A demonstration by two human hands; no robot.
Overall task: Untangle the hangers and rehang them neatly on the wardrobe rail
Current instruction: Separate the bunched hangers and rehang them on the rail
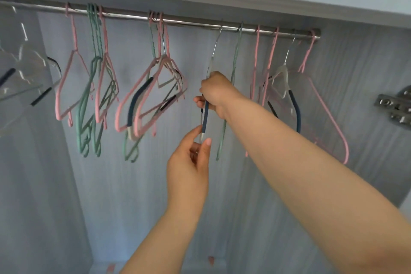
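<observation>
Mid-rail [189,22], the right hand [216,92] grips a clear hanger [205,115] — left hand [191,162] pinching its lower tip. Tugging sideways could snag the neighbouring green hanger [231,87] — retangling them.

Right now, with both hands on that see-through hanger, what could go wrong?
The clear hanger hangs edge-on with its hook on the rail; a tug by the right hand or left hand might unhook it. It could also snag the green hanger beside it.
</observation>
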